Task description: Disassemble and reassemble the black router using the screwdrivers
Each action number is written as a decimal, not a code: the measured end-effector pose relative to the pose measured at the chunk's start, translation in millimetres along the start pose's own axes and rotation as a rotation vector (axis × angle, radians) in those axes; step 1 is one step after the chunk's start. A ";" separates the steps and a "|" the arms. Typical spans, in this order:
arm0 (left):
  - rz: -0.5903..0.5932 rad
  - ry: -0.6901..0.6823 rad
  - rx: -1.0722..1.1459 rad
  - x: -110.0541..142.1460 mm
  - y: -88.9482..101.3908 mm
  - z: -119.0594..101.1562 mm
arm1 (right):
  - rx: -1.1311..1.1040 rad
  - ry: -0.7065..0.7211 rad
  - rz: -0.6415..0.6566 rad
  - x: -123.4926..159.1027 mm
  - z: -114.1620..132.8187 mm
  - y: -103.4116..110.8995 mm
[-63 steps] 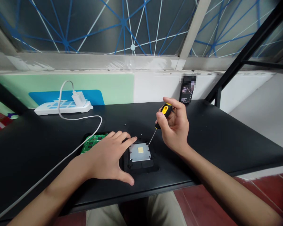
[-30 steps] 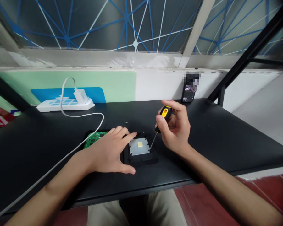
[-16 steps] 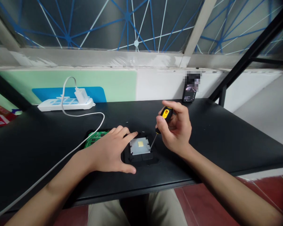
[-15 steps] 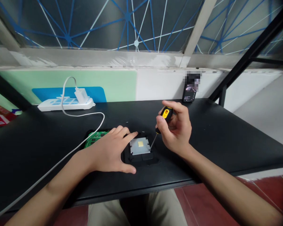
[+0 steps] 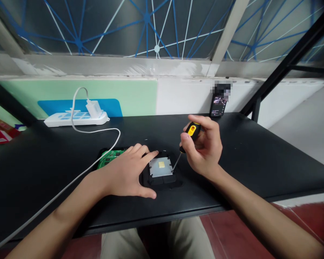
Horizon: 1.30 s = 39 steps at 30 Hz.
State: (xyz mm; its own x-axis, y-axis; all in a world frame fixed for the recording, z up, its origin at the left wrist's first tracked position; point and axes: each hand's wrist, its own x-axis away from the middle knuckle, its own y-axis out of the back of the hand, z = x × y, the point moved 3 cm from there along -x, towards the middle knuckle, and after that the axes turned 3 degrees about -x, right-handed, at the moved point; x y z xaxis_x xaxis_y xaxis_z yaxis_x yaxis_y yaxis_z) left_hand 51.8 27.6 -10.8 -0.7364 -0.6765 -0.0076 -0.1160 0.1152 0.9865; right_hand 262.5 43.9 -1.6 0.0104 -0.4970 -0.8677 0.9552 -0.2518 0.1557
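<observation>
My right hand [image 5: 205,145] is closed round the black and yellow handle of a screwdriver [image 5: 192,130]. Its thin shaft slants down to the left, and the tip meets the lower right corner of a silver metal plate [image 5: 155,170]. A small cream-coloured square pad [image 5: 161,164] sits on that plate, which is set in a black housing [image 5: 164,179]. Spread over the left part of the black device lies my left hand [image 5: 128,171], fingers and thumb apart. Beyond it a green circuit board [image 5: 110,157] shows, partly hidden by the hand.
A white cable [image 5: 102,130] runs from a charger [image 5: 93,108] on a power strip [image 5: 59,119] across the black table [image 5: 253,158] to the lower left. At the back right a phone [image 5: 217,105] leans on the wall. A red packet [image 5: 2,133] lies far left.
The view has shifted very slightly. My right hand and the screwdriver handle have tipped a little to the right, while the tip stays at the plate's corner. My left hand has barely moved.
</observation>
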 end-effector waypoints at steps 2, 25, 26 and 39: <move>0.005 0.002 -0.001 -0.2 0.0 0.1 | -0.008 0.005 0.006 -0.5 0.9 -0.2; 0.007 0.001 0.007 -0.2 -0.7 0.3 | -0.144 0.115 0.088 -2.5 6.2 -4.4; 0.012 0.004 0.006 0.0 -0.5 0.1 | -0.163 0.131 0.084 -2.9 5.7 -4.1; 0.031 0.024 0.000 -0.3 -0.8 -0.6 | -0.434 -0.100 0.127 1.1 11.7 -5.8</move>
State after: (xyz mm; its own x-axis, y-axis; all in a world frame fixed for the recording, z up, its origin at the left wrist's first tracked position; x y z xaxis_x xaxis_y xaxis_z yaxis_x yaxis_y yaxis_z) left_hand 52.5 27.3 -11.6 -0.7236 -0.6897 0.0266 -0.0934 0.1361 0.9863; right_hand 253.5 35.1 2.1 0.1272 -0.5843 -0.8015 0.9838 0.1770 0.0272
